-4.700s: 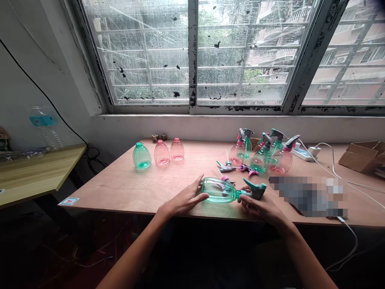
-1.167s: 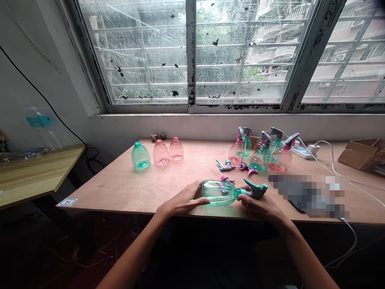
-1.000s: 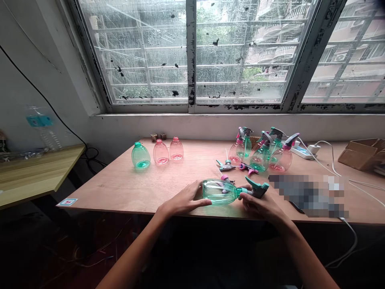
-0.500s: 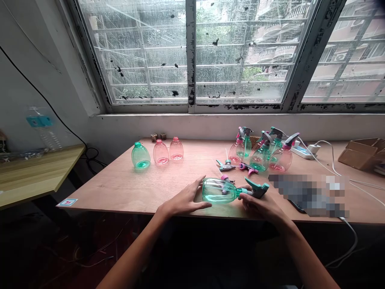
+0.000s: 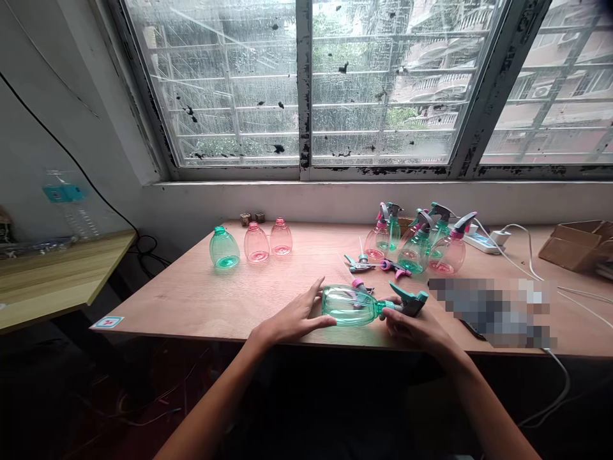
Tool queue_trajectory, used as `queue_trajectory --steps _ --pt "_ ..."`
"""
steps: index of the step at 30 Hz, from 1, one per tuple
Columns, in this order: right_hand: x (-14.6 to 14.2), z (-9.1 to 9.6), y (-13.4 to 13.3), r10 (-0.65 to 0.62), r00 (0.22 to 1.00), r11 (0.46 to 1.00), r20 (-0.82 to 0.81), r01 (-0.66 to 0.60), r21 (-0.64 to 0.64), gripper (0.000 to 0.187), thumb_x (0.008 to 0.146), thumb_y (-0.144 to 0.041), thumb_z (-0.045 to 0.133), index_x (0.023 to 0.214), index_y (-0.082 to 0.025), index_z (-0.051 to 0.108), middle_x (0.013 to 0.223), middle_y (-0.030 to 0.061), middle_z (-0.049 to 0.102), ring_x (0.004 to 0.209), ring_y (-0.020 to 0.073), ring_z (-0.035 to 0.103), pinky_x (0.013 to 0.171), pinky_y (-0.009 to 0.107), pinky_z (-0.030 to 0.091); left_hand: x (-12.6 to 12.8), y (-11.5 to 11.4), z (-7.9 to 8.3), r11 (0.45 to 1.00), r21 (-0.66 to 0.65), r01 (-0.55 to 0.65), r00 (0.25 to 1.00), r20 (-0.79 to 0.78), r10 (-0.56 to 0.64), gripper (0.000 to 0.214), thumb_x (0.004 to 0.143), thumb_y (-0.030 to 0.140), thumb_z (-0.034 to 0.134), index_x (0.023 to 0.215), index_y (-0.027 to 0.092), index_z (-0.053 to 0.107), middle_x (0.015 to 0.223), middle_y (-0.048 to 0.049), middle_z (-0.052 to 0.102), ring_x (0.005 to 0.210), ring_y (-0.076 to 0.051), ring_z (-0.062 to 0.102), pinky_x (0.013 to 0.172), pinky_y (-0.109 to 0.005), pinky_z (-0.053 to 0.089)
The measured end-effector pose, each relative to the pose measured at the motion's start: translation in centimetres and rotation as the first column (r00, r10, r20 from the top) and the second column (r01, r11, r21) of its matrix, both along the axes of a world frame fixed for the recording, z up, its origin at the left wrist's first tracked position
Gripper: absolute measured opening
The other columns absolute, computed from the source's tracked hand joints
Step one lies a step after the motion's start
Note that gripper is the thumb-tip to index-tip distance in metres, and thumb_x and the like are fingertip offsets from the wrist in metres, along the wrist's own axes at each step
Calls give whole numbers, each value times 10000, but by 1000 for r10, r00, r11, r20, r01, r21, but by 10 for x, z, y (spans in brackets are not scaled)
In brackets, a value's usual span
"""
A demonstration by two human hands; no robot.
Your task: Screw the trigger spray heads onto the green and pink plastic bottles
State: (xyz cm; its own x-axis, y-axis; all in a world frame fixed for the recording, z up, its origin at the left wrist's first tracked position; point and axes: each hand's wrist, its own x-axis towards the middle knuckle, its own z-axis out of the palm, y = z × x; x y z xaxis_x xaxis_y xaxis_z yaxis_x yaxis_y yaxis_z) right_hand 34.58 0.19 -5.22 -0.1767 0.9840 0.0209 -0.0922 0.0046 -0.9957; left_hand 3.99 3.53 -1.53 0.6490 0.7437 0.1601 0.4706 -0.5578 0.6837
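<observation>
A green see-through spray bottle (image 5: 352,306) lies on its side near the front edge of the wooden table (image 5: 201,294). My left hand (image 5: 293,317) cups its rounded base, fingers spread around it. My right hand (image 5: 412,324) grips the neck and the teal and grey trigger head (image 5: 409,301), fingers curled. A pink-collared trigger head (image 5: 360,285) lies just behind the bottle.
A green and two pink headless bottles (image 5: 256,243) stand at the back left. Several finished spray bottles (image 5: 421,243) cluster at the back right, with loose trigger heads (image 5: 364,262) before them. A power strip (image 5: 481,243), cables and a cardboard box (image 5: 572,246) lie far right.
Almost nothing differs: both hands stay on the lying green bottle, with only slight shifts of the left fingers on its base.
</observation>
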Motion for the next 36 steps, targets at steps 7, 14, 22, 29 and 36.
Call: queue_trajectory --steps 7,14,22,29,36 --pt "0 -3 1 -2 1000 1000 -28 2 7 387 727 -488 839 877 -191 642 622 -17 586 524 126 527 457 229 335 -1 4 -6 993 115 21 995 -98 -9 1252 684 625 799 1597 200 57 1655 -173 188 1496 -381 252 1209 -477 267" --pt "1 -5 1 6 1000 1000 -25 -6 -6 414 738 -466 842 984 -195 649 659 -4 637 533 126 543 486 235 390 -1 2 -1 999 34 -3 998 -58 5 939 907 614 565 1596 226 59 1645 -144 247 1489 -317 298 1204 -473 274" --pt "0 -9 5 7 997 1000 -76 -5 24 416 731 -460 846 992 -210 641 676 2 659 525 148 567 521 287 476 -1 3 -5 993 119 27 996 -93 -16 1215 708 621 784 1596 198 71 1650 -170 211 1489 -369 277 1204 -470 281" --pt "1 -6 3 -17 999 1000 -51 17 -9 443 702 -464 866 992 -207 652 714 7 670 546 141 579 515 265 461 0 0 2 999 49 -10 998 -60 13 944 898 618 573 1596 215 82 1654 -142 217 1494 -330 285 1209 -466 269" --pt "-2 -3 2 -6 994 999 -111 10 31 380 737 -449 847 926 -206 624 682 -1 663 519 136 556 501 274 466 1 2 -4 993 120 8 994 -110 5 1184 720 606 777 1595 196 93 1654 -153 211 1500 -353 257 1220 -442 254"
